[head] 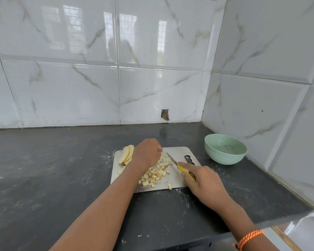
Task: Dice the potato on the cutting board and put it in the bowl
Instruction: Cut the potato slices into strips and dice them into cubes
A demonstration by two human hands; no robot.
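Left hand (146, 154) curled over potato strips (165, 159) mid cutting board (178, 180). Right hand (204, 182) wraps yellow-handled knife (179, 164); blade points up-left, meets strips just right of left knuckles. Diced cubes (153, 175) nearer; uncut slices (126, 154) behind (far-left corner). Green bowl (225, 149) right, on tabletop.

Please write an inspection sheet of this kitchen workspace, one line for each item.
Surface: dark countertop, scuffed, with pale specks.
Job's things: steel cutting board holds potato dice and uncut potato slices at its far left; one cube lies off its near edge. Green bowl, right of the board, holds no potato.
Clutter: nothing seen.
Grippers: left hand holds potato being cut; right hand grips yellow-handled knife, blade into the potato.
Cables: nothing seen.
Surroundings: glossy marble-pattern wall tiles; small hole low in the back wall.
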